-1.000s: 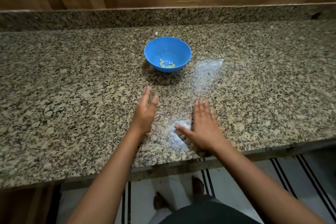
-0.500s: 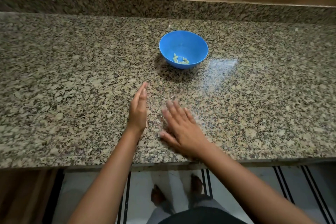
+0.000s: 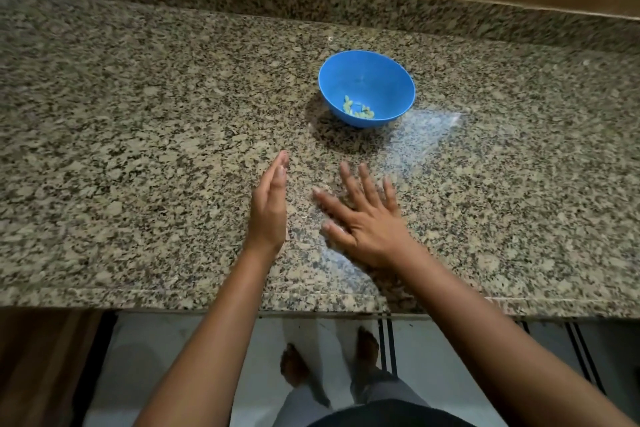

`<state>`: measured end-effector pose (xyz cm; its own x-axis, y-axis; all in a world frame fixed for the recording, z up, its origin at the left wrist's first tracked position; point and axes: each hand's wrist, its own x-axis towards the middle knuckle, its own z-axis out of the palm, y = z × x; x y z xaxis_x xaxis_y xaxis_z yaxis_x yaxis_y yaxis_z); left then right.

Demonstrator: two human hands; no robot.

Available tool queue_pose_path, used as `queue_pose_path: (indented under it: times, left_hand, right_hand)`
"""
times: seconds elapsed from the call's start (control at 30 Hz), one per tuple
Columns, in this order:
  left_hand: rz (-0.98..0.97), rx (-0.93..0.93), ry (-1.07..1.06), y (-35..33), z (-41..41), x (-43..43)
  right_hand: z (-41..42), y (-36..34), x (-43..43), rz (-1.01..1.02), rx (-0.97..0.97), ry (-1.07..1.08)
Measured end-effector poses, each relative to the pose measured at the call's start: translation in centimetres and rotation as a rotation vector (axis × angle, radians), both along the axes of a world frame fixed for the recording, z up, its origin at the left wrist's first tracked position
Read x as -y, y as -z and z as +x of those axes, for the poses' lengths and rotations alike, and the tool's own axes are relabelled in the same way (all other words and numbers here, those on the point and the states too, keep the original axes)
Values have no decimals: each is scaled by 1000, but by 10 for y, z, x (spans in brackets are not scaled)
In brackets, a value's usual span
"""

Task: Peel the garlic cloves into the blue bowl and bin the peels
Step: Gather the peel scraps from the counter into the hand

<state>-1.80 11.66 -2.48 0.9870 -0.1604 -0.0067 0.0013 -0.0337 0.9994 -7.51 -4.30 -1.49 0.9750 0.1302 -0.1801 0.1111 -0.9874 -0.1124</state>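
Beyond the fingers [image 3: 364,184], untouched, blue bowl [image 3: 384,78]

Head view, down onto countertop [image 3: 138,149]

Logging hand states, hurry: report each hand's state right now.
Left hand: open, fingers straight, holding nothing.
Right hand: open, fingers spread flat on the countertop, nothing seen held.

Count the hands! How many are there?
2. The left hand is edge-on over the counter, before the bowl; the right hand is spread flat just right of it. None hidden.
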Motion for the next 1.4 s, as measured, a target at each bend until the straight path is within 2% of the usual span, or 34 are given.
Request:
queue_pose_path:
  times: [0.17,0.37,0.5,0.63,0.73,0.87,1.07,1.2,1.4]
  left_hand:
    - [-3,11,-1,-1,-1,0]
    - [4,16,-7,-2,-1,2]
    - [15,19,2,-2,-1,2]
    - [17,20,6,1,-1,2]
    - [3,7,13,1,1,4]
    - [-20,-38,-13,-3,4,9]
    - [-73,-82,-73,-6,6,9]
    - [-242,-213,-158,-14,5,10]
    - [-775,-540,-327,-15,-1,14]
  right_hand:
    - [-10,9,-29,-26,31,-121]
    - [16,12,-22,18,23,102]
    - [1,5,-16,26,50,166]
    - [-25,5,-16,39,-75,321]
    - [-14,5,-20,60,-138,385]
    - [20,4,-22,76,-108,336]
    - [34,0,-19,221,57,59]
    - [15,-9,-15,270,114,62]
    - [-7,-21,-6,264,140,100]
